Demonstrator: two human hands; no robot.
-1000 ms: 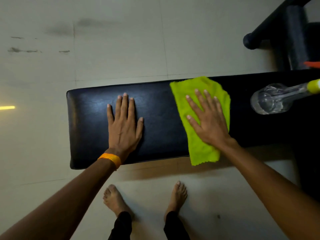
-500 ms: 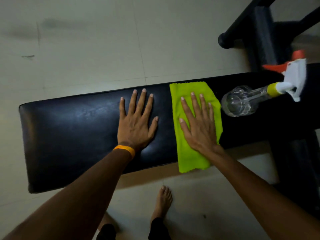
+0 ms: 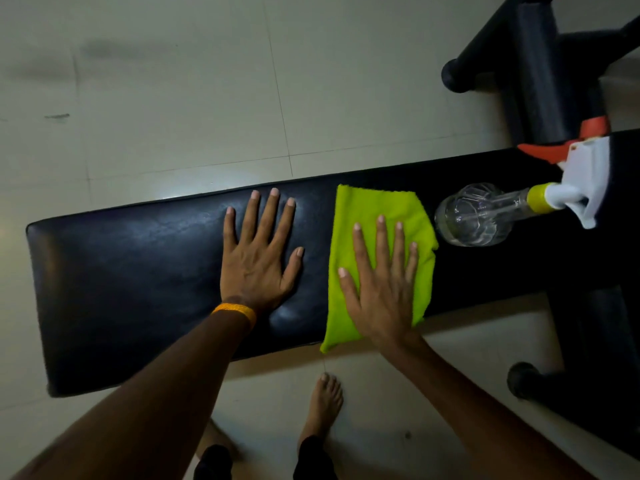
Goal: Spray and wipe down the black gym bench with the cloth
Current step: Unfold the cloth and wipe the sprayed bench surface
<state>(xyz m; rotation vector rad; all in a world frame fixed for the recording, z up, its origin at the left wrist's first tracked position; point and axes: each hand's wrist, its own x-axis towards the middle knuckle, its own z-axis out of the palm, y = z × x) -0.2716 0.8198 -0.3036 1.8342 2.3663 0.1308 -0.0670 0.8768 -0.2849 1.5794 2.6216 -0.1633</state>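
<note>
One black padded desk (image 3: 138, 289) runs across the view. Its left end shows whole, and its right end is lost in the dark at the edge of view.

One lime-green cloth (image 3: 374, 209) lies flat on the desk, right of its middle, and reaches from the far edge to the near edge. Its near corner hangs over the desk's near edge. One clear bottle (image 3: 474, 216) lies on its side on the desk, right of the cloth, with its base toward the cloth. Whether base and cloth touch cannot be told. The bottle has a yellow collar, a white spray head and an orange trigger. Whether it holds any liquid is hard to make out.

Two hands are on the desk. The left hand (image 3: 259, 265) lies flat on the bare top near the desk's middle, fingers straight and spread, gripping nothing, just left of the cloth and apart from it. One orange wristband (image 3: 235, 311) circles its wrist. The right hand (image 3: 381, 292) presses flat on the cloth, fingers straight and slightly apart, hiding the cloth's middle.

On the pale tiled floor (image 3: 173, 98), on the desk's near side, one bare foot (image 3: 323, 403) shows plainly. A second is mostly hidden behind the left forearm.

Beyond the desk's right end stands a black tube frame (image 3: 540, 64), too dark to make out in detail and cut off by the edge of view.
</note>
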